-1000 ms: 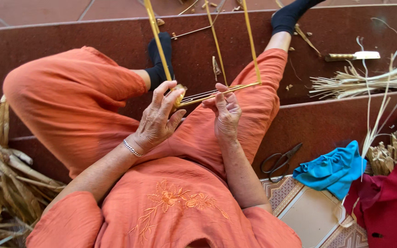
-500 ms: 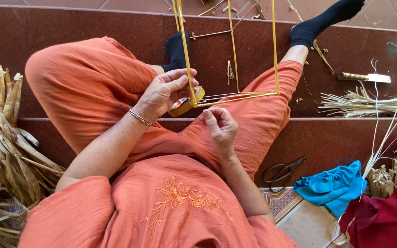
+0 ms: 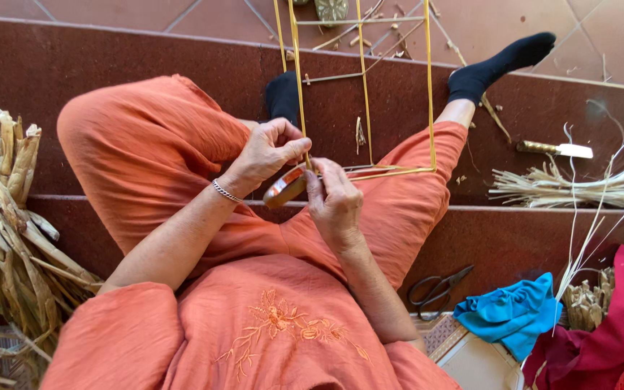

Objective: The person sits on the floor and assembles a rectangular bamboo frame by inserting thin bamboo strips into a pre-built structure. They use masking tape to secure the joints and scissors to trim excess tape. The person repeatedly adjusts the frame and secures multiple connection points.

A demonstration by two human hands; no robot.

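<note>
Your left hand (image 3: 269, 153) and right hand (image 3: 334, 202) are pinching closed on the yellow strip frame (image 3: 364, 94), a tape roll (image 3: 285, 187) under your fingers, above the brown step (image 3: 74, 65).

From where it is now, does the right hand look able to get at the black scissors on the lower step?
Probably yes. The scissors lie uncovered on the step beside the right forearm, with nothing on top. But the right hand is pinching the yellow strips together with the left hand, so it would have to let go first.

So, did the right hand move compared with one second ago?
Yes. The right hand now sits lower on the thigh, nearer the body; before, it was up beside the left hand at the yellow strips.
</note>
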